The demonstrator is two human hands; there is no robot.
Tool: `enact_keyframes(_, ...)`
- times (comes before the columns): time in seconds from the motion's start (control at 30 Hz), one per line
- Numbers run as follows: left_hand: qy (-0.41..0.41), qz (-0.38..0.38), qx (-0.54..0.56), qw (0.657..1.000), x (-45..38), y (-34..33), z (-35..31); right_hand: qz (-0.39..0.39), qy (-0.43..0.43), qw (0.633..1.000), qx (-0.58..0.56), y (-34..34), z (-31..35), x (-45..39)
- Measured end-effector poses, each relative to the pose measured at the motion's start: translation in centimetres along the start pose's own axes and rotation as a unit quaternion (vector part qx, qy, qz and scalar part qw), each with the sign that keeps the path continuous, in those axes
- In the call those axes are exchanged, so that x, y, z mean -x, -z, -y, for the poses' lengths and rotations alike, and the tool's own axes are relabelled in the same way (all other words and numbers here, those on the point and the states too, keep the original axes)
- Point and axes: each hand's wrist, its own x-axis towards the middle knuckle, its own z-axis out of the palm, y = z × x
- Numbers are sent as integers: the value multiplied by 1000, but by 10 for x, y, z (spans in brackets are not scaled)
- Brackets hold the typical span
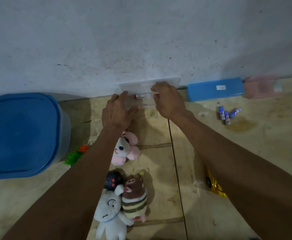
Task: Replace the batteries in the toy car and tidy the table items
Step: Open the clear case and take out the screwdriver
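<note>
A clear plastic box (142,99) stands against the wall, its lid (147,84) tipped up behind it. A small red-tipped item lies inside. My left hand (116,112) holds the box's left end and my right hand (169,100) grips its right end. Three blue batteries (227,114) lie loose on the table to the right. A yellow toy car (213,184) shows partly under my right forearm.
A blue-lidded tub (20,134) fills the left side, with a green and orange plastic plant (76,155) beside it. Several small plush toys (122,187) lie between my arms. A blue case (215,90) and a pink case (262,86) rest along the wall.
</note>
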Motion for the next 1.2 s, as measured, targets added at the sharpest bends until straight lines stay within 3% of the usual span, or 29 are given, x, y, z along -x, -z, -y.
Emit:
enact_keyframes(0.4, -23, 40, -17, 999, 5, 11, 7, 110, 14, 988, 111, -2, 7, 12)
enact_keyframes(0.6, -27, 42, -24, 998, 7, 11, 7, 93, 46, 973, 204, -3, 17, 13)
enact_keyframes(0.77, -35, 52, -36, 997, 9, 10, 8, 77, 79, 970, 218, -4, 18, 12)
enact_keyframes(0.83, -25, 61, -25, 997, 8, 10, 6, 48, 109, 973, 197, -4, 14, 18)
enact_keyframes(0.97, -2, 65, -41, 997, 9, 10, 1, -80, 158, 981, 81, 5, 12, 40)
enact_keyframes(1.1, 3, 60, -118, 991, 18, 10, -3, -160, 45, 973, -159, 37, 9, 68)
enact_keyframes(1.2, 7, 53, -152, 987, 27, 9, -6, -206, -22, 950, -232, 64, -9, 91)
